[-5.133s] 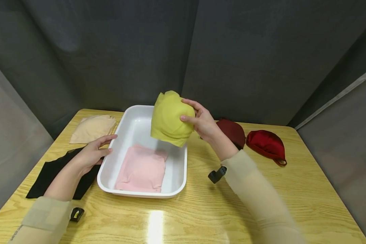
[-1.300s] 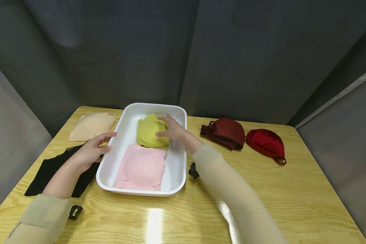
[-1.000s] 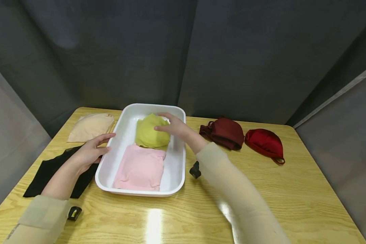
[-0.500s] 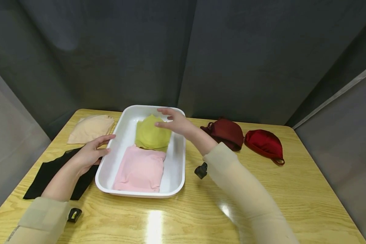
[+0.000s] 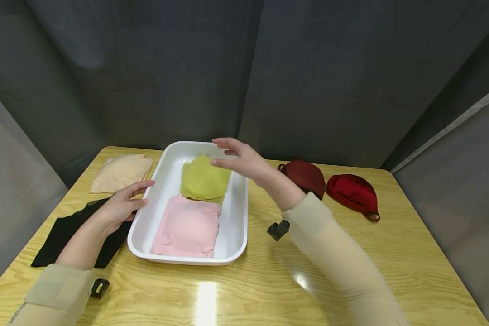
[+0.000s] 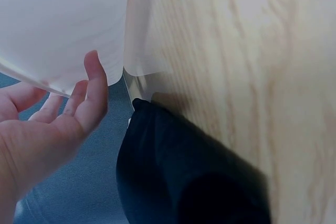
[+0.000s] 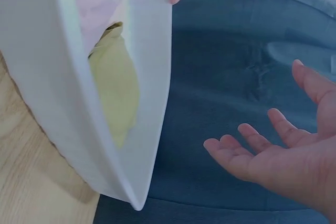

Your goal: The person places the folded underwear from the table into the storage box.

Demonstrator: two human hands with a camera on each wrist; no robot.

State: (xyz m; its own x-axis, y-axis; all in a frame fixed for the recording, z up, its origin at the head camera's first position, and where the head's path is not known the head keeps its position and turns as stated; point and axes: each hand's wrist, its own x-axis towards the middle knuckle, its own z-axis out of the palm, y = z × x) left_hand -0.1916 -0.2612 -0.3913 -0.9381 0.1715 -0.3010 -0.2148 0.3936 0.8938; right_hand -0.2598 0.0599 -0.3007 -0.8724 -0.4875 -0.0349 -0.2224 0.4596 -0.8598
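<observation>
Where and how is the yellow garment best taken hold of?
Probably pinch its domed middle from above and the right, where the right hand hangs empty: the yellow garment bulges upward, the white tray walls it in, and the pink garment lies close along its near edge.

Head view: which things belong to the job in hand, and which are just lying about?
Likely in the job: white tray; yellow garment and pink garment, both lying inside it.
Apparently just lying about, outside the tray: beige garment; black garment; maroon garment; red garment.
</observation>
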